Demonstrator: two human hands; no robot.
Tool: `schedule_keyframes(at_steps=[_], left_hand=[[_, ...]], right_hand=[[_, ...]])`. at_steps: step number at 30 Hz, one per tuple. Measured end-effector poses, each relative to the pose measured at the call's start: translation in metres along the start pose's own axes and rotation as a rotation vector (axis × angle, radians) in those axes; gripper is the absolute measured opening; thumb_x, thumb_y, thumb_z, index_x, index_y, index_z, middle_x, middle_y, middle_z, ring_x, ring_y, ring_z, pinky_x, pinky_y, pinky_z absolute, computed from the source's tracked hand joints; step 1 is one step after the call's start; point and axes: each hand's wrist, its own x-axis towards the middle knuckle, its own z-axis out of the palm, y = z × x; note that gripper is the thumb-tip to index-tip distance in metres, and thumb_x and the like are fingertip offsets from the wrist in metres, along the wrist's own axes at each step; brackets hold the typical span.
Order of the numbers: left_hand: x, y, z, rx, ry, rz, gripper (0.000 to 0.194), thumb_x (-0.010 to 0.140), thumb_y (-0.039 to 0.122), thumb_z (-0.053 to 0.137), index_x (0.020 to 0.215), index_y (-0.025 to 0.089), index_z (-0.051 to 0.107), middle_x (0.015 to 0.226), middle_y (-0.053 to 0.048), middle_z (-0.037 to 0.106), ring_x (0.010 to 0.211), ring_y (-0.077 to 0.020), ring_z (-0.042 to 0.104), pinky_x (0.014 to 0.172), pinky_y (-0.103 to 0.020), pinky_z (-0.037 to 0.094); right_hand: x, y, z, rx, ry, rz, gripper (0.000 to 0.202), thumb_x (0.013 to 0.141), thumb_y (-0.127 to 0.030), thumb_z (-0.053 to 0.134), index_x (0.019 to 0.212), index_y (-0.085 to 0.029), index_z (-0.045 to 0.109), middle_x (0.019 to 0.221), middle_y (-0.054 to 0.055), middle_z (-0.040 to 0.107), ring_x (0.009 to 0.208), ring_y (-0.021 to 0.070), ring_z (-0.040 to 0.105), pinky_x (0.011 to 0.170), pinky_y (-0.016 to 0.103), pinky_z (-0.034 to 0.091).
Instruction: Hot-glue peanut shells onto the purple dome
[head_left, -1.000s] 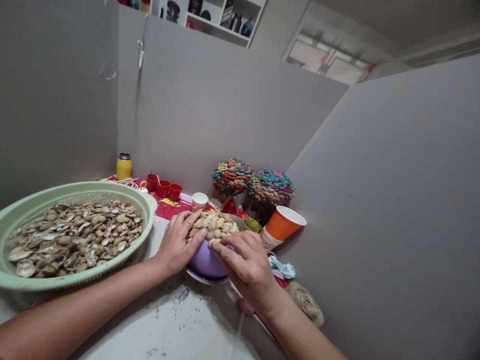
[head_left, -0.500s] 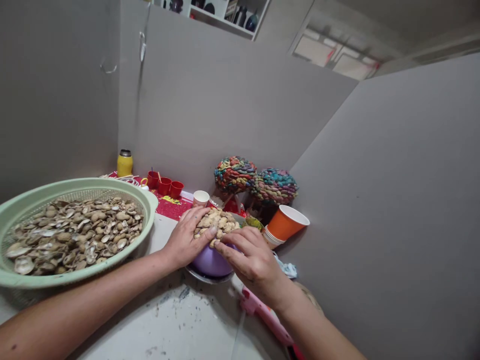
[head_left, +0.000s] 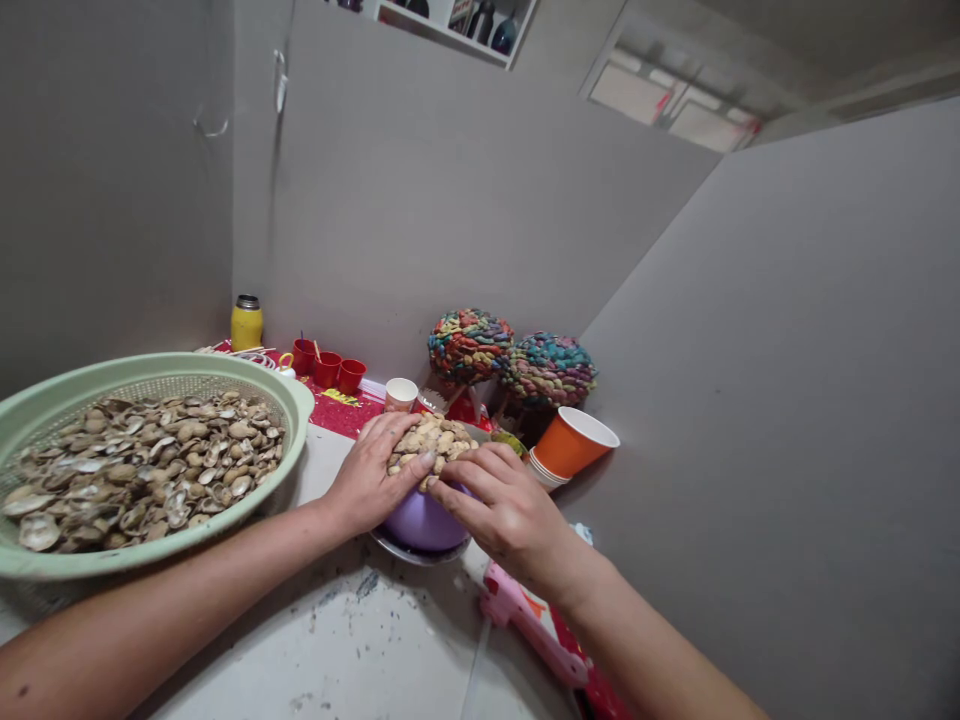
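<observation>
A rounded purple form (head_left: 424, 522), which looks like a balloon, sits in a shallow metal dish (head_left: 409, 553). Pale shell pieces, apparently peanut shells (head_left: 435, 440), cover its top. My left hand (head_left: 379, 472) is wrapped over the near left side of this covered top, its thumb across the front. Opposite it, my right hand (head_left: 504, 505) has curled fingers, and its thumb and fingertips are pinched at a small shell (head_left: 426, 484) along the lower edge of the covering. The far side of the form is hidden.
A green basket (head_left: 304, 400) of loose shells stands left. Behind are a yellow bottle (head_left: 247, 326), red cups (head_left: 327, 371), a paper cup (head_left: 400, 392) and two multicoloured shell-like domes (head_left: 471, 347). Right lie an orange paper tub (head_left: 568, 447) and a pink plastic object (head_left: 529, 625).
The view has shifted slightly. My right forearm has swung a little outward, uncovering more of the pink object, while both hands stay at the shell-covered form.
</observation>
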Motion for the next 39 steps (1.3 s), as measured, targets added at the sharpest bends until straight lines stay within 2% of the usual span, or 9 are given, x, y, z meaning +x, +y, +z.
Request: schedule_keyframes(at_steps=[6, 10, 16, 22, 28, 39], left_hand=[[-0.001, 0.001, 0.000, -0.004, 0.006, -0.008, 0.043, 0.094, 0.042, 0.050, 0.130, 0.019, 0.051, 0.135, -0.011, 0.055, 0.129, -0.0254, 0.045, 0.111, -0.046, 0.035], [-0.001, 0.000, -0.001, -0.016, -0.009, -0.035, 0.046, 0.095, 0.043, 0.045, 0.132, 0.017, 0.050, 0.139, -0.013, 0.052, 0.132, -0.0261, 0.043, 0.113, -0.047, 0.032], [-0.006, -0.001, -0.006, 0.021, 0.001, -0.035, 0.052, 0.099, 0.044, 0.037, 0.146, 0.022, 0.037, 0.153, -0.010, 0.038, 0.143, -0.0237, 0.028, 0.118, -0.047, 0.023], [-0.017, 0.000, -0.008, 0.102, -0.023, 0.080, 0.061, 0.097, 0.050, 0.039, 0.150, 0.024, 0.028, 0.157, -0.010, 0.030, 0.146, -0.0257, 0.021, 0.119, -0.049, 0.019], [-0.021, 0.000, -0.006, 0.159, -0.064, 0.116, 0.063, 0.095, 0.050, 0.045, 0.150, 0.023, 0.029, 0.157, -0.014, 0.029, 0.146, -0.0280, 0.022, 0.118, -0.052, 0.022], [-0.019, -0.003, -0.002, 0.143, -0.045, 0.098, 0.058, 0.095, 0.046, 0.047, 0.146, 0.019, 0.037, 0.151, -0.015, 0.038, 0.142, -0.0274, 0.029, 0.117, -0.050, 0.026]], right_hand=[[-0.001, -0.004, 0.002, 0.017, 0.030, 0.052, 0.026, 0.103, -0.015, 0.038, 0.107, -0.013, 0.064, 0.095, 0.012, 0.066, 0.089, 0.0257, 0.057, 0.078, 0.042, 0.042], [-0.008, -0.006, 0.005, 0.058, 0.109, 0.130, 0.017, 0.099, -0.013, 0.051, 0.111, -0.016, 0.062, 0.100, 0.011, 0.065, 0.090, 0.0248, 0.057, 0.079, 0.041, 0.044], [-0.032, -0.010, 0.015, 0.147, 0.292, 0.347, 0.041, 0.094, -0.018, 0.059, 0.133, -0.023, 0.050, 0.122, 0.014, 0.054, 0.113, 0.0298, 0.052, 0.094, 0.049, 0.043], [-0.039, -0.014, 0.033, 0.237, 0.279, 0.575, 0.057, 0.097, -0.037, 0.054, 0.148, -0.024, 0.032, 0.147, 0.015, 0.037, 0.134, 0.0349, 0.036, 0.106, 0.059, 0.033], [-0.034, -0.009, 0.044, 0.288, 0.266, 0.605, 0.058, 0.098, -0.042, 0.052, 0.149, -0.026, 0.030, 0.149, 0.013, 0.036, 0.136, 0.0329, 0.033, 0.109, 0.058, 0.032], [-0.029, -0.007, 0.050, 0.350, 0.316, 0.592, 0.054, 0.098, -0.034, 0.053, 0.148, -0.025, 0.032, 0.145, 0.013, 0.042, 0.133, 0.0301, 0.037, 0.109, 0.055, 0.032]])
